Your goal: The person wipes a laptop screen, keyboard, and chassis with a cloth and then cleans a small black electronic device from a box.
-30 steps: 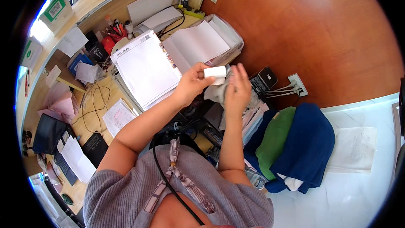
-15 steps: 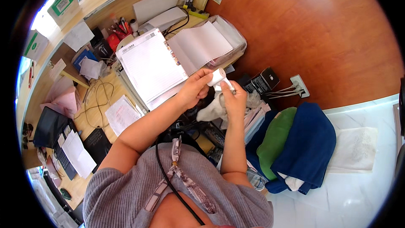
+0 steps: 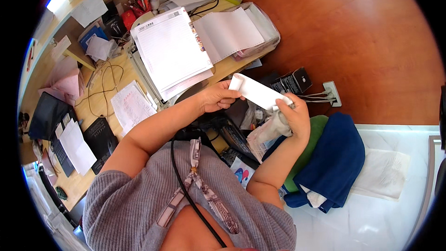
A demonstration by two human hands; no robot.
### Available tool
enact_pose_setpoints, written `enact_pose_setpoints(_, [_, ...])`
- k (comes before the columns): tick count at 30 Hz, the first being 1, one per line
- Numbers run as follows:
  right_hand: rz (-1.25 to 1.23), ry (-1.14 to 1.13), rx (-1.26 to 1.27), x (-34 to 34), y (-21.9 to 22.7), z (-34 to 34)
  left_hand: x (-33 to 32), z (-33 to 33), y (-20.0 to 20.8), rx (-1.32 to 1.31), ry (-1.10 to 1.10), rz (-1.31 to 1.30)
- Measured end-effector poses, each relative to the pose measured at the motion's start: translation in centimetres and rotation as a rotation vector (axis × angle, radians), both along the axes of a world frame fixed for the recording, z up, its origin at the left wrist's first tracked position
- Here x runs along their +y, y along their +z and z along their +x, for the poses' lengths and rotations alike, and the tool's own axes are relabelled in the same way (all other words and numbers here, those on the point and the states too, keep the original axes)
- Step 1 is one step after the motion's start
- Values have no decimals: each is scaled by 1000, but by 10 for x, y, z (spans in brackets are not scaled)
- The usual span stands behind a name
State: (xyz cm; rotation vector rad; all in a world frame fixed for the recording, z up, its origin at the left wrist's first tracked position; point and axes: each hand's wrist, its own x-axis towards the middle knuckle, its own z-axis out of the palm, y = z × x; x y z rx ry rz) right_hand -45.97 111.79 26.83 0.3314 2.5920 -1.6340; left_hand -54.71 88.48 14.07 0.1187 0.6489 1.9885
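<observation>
Between my two hands stretches a white paper roll (image 3: 260, 93), partly unwound into a flat strip. My left hand (image 3: 219, 96) is closed on the wound part. At the other end, the thumb and fingers of my right hand (image 3: 295, 115) pinch the strip's loose end. A crumpled, see-through plastic bag (image 3: 267, 135) shows right under my right hand; I cannot tell whether those fingers also hold it. Just beyond my left hand, a stack of lined white sheets (image 3: 172, 49) lies on the desk.
A bin-like container (image 3: 272, 42) with folded paper stands at the far desk edge. Blue (image 3: 341, 148) and green cloths hang at the right. Cables run from a wall socket (image 3: 332, 94). On the left are a laptop (image 3: 51, 116), loose papers (image 3: 132, 104) and a thin cord.
My right hand has moved right and toward me, away from my left hand. A length of paper has unrolled between them. The view has shifted slightly.
</observation>
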Motion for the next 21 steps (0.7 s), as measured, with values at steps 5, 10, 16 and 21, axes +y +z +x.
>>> enact_pose_setpoints(5, [-126,-76,24,18,6,22,-5,-1,-6,-32,28,-8])
enact_pose_setpoints(10, [-203,-105,83,27,0,32,-11,-2,2,99,85,-127])
enact_pose_setpoints(16, [-200,-143,97,18,-10,31,-4,3,22,293,430,-237])
enact_pose_setpoints(21, [-164,-316,302,11,-20,35,-20,-44,40,275,815,-231])
